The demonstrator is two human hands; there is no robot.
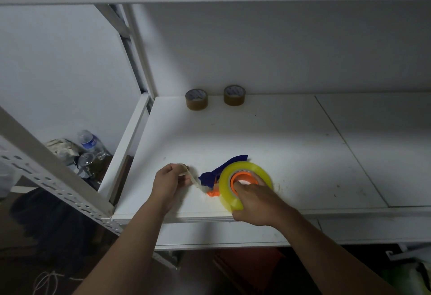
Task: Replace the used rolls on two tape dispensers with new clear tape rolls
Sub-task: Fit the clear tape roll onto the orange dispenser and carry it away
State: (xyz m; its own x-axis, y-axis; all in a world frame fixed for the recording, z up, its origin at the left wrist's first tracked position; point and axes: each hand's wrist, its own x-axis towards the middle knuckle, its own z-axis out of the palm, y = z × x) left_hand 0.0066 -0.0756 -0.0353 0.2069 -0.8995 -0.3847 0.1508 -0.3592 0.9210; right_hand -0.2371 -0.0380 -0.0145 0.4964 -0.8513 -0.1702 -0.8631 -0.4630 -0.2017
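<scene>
Two bare forearms, no sleeves in view. Left hand (171,181) and right hand (257,203) bare: no gloves, rings, watch or wristbands visible.

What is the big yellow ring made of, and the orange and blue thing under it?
The yellow ring looks like wound clear plastic tape: glossy, see-through at its edge, tinted yellow by many layers. The orange and blue dispenser looks like hard moulded plastic, with flat colour and a dull shine; a metal part cannot be ruled out. The strip pulled by the left hand looks like thin film.
</scene>
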